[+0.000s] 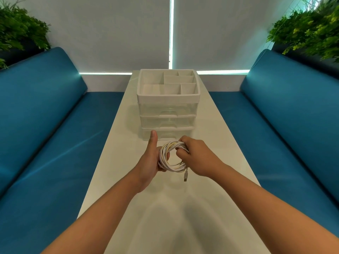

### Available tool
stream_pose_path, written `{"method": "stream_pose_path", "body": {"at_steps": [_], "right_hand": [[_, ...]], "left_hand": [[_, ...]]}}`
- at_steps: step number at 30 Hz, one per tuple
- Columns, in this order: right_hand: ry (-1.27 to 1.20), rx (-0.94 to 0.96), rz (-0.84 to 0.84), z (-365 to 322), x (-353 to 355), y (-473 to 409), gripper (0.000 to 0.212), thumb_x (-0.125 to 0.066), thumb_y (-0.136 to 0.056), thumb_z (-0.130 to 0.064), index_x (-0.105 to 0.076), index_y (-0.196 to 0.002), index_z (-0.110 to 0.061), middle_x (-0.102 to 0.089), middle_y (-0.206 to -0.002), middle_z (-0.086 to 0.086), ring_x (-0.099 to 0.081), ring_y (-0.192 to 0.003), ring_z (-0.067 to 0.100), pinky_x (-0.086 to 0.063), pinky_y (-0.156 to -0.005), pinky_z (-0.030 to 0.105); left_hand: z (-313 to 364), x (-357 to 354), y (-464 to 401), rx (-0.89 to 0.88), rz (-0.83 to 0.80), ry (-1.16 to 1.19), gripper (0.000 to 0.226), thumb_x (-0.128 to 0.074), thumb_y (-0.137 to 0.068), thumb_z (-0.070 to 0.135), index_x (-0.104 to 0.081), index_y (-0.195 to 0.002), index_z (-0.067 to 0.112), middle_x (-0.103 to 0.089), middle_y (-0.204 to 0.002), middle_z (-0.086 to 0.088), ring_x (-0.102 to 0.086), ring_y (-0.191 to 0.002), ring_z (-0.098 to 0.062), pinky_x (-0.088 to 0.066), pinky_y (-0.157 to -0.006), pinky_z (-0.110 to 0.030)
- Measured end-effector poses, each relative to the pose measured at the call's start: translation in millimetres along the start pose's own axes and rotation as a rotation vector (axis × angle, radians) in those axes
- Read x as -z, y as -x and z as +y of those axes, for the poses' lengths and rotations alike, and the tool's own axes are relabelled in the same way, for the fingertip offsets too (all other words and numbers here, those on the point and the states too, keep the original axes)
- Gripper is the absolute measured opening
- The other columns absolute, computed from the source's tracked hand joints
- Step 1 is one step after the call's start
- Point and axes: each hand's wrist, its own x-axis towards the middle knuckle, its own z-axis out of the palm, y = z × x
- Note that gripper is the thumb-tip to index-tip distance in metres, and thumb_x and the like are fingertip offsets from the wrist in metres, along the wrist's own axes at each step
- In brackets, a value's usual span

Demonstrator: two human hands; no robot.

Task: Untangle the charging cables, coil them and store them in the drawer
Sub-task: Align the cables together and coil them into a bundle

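A coil of white charging cables hangs above the white table, held between both hands. My left hand holds the coil's left side in its fingers, thumb pointing up. My right hand grips the coil's upper right side with curled fingers. A USB plug dangles from the bottom of the coil. Just beyond stands a clear plastic drawer unit with three drawers, all closed, and a white divided tray on top.
Blue cushioned benches run along both sides of the narrow table. Green plants stand at the back corners, and grey blinds cover the window behind the drawer unit.
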Motion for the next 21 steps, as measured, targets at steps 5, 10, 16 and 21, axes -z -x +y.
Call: {"method": "stream_pose_path", "body": {"at_steps": [5, 10, 16, 21], "right_hand": [[-0.074, -0.063, 0.085, -2, -10, 3, 0.014, -0.044, -0.095, -0.025, -0.049, -0.098, -0.013, -0.062, -0.079, 0.008, -0.063, -0.068, 0.027, -0.055, -0.065, 0.049], [-0.161, -0.037, 0.216, -10, -13, 1, 0.014, -0.045, -0.098, -0.024, -0.052, -0.095, -0.012, -0.057, -0.068, 0.000, -0.052, -0.046, 0.009, -0.042, -0.040, 0.020], [-0.064, -0.052, 0.192, -6, -16, 0, 0.021, -0.042, -0.099, -0.031, -0.050, -0.089, -0.014, -0.061, -0.064, 0.007, -0.061, -0.046, 0.023, -0.049, -0.046, 0.035], [-0.083, 0.023, 0.117, -5, -7, -7, 0.020, -0.047, -0.098, -0.033, -0.052, -0.089, -0.016, -0.063, -0.072, 0.009, -0.061, -0.057, 0.024, -0.047, -0.055, 0.035]], "left_hand": [[-5, 7, -6, -0.019, 0.055, 0.118, 0.089, -0.010, -0.097, 0.064, -0.059, -0.118, -0.006, -0.044, -0.065, 0.001, -0.037, -0.059, -0.011, -0.032, -0.064, -0.030], [-7, 4, -9, -0.054, 0.156, 0.279, 0.053, -0.022, -0.104, 0.049, -0.056, -0.110, 0.009, -0.047, -0.068, -0.001, -0.036, -0.062, -0.014, -0.031, -0.063, -0.031], [-12, 4, -8, -0.002, 0.209, 0.369, 0.040, -0.034, -0.106, 0.033, -0.066, -0.107, 0.010, -0.054, -0.074, 0.002, -0.049, -0.072, -0.012, -0.045, -0.077, -0.031], [-13, 6, -3, 0.026, 0.106, 0.631, 0.034, -0.039, -0.103, 0.026, -0.066, -0.093, 0.009, -0.054, -0.073, -0.005, -0.049, -0.068, -0.015, -0.047, -0.072, -0.030]]}}
